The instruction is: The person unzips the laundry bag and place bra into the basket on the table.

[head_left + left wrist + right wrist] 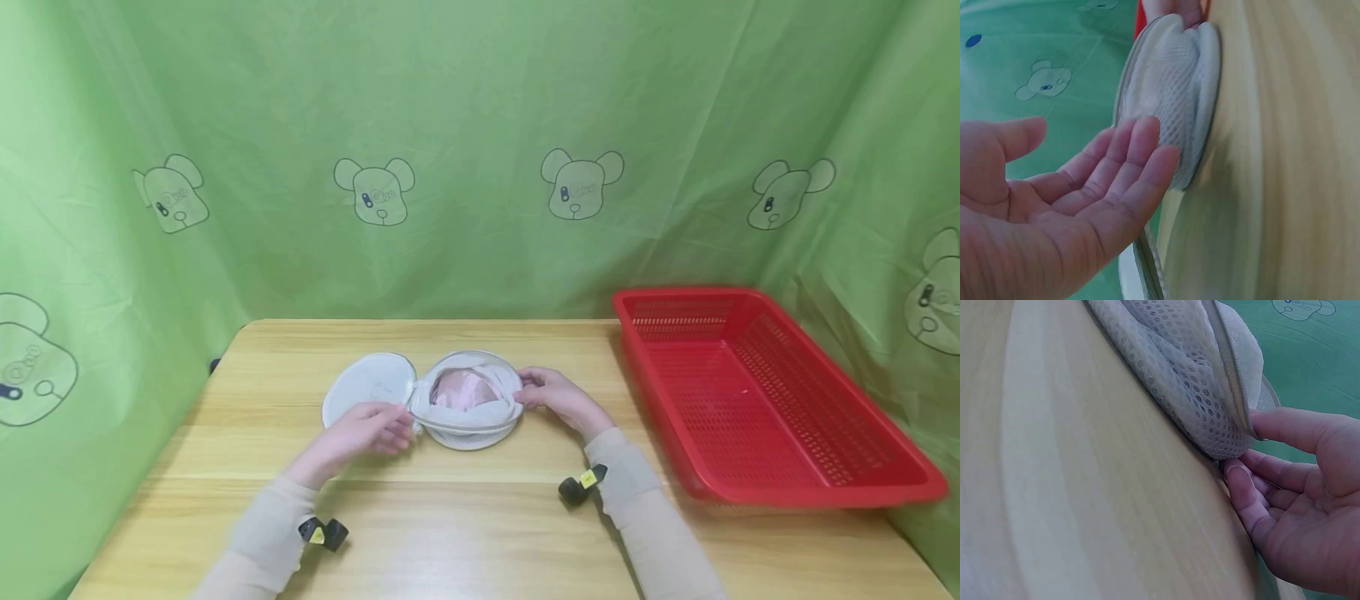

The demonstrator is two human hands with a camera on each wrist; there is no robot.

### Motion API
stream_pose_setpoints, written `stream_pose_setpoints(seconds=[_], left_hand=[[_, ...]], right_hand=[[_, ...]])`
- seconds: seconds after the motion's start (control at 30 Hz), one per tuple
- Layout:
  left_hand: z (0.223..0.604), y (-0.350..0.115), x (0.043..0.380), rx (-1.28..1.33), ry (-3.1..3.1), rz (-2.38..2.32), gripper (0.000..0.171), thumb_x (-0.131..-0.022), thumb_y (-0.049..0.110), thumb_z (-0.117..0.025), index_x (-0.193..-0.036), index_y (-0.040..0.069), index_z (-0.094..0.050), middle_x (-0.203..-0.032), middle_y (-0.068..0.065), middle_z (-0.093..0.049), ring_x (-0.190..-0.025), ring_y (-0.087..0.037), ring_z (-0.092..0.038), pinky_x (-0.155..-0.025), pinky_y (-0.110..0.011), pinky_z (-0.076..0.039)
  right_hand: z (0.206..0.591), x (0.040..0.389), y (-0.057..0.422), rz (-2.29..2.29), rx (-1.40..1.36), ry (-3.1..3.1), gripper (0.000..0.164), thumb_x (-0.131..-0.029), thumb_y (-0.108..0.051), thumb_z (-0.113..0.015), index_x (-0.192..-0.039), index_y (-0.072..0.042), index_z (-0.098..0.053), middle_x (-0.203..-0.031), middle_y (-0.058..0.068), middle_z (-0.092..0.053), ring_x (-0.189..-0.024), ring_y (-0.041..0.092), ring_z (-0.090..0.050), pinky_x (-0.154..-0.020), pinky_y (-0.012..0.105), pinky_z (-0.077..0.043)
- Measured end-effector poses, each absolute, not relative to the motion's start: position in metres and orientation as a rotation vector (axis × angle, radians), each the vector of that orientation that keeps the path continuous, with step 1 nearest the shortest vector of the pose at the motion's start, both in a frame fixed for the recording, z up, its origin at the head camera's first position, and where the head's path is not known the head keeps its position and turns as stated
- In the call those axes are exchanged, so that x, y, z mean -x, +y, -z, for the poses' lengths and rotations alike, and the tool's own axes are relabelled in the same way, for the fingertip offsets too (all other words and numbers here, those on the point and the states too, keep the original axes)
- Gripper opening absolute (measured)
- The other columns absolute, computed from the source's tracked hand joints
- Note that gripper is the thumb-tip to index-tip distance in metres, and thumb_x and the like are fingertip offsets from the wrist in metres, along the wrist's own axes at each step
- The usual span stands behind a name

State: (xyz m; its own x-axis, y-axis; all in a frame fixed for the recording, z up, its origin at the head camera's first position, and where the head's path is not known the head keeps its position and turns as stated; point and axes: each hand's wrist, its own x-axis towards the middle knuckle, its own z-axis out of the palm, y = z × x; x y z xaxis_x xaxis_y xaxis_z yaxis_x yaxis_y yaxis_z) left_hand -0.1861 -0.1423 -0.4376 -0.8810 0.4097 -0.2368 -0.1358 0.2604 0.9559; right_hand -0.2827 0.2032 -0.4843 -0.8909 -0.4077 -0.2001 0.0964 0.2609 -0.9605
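A round white mesh laundry bag [472, 437] sits on the wooden table with its zippered top open. Its round lid [367, 385] lies folded out to the left. Inside the bag is something pale pink [467, 390], its kind unclear. My left hand [375, 429] is at the bag's left side, near the lid; the left wrist view shows its fingers loosely extended and the thumb apart, holding nothing. With the right hand [1310, 487] I grip the bag's right edge, thumb at the zippered rim and fingers low against the base.
A red perforated plastic basket [697, 492] stands on the right side of the table [450, 533]. Green curtains [480, 83] with bear-head prints enclose the back and both sides.
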Motion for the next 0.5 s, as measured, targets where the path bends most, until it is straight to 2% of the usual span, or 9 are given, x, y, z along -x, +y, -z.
stream_pose_setpoints(seconds=[0.33,0.5], left_hand=[[0.450,-0.121,0.185,-0.215,2.186,-1.559,0.053,-0.103,0.034,-0.043,-0.126,-0.013,-0.053,-0.109,-0.028,-0.067,-0.091,-0.029,-0.071,-0.083,-0.038,-0.059],[0.458,-0.111,0.187,-0.064,2.164,-1.655,0.047,-0.103,0.035,-0.042,-0.124,-0.008,-0.047,-0.109,-0.026,-0.066,-0.081,-0.022,-0.069,-0.076,-0.036,-0.060]], right_hand=[[0.485,0.284,0.206,1.658,0.266,2.151,0.059,-0.085,-0.006,-0.066,-0.137,0.010,-0.043,-0.111,0.011,-0.063,-0.089,0.011,-0.058,-0.080,0.025,-0.052],[0.483,0.282,0.203,1.649,0.252,2.152,0.060,-0.083,-0.007,-0.068,-0.136,0.008,-0.045,-0.112,0.011,-0.063,-0.090,0.012,-0.059,-0.081,0.026,-0.052]])
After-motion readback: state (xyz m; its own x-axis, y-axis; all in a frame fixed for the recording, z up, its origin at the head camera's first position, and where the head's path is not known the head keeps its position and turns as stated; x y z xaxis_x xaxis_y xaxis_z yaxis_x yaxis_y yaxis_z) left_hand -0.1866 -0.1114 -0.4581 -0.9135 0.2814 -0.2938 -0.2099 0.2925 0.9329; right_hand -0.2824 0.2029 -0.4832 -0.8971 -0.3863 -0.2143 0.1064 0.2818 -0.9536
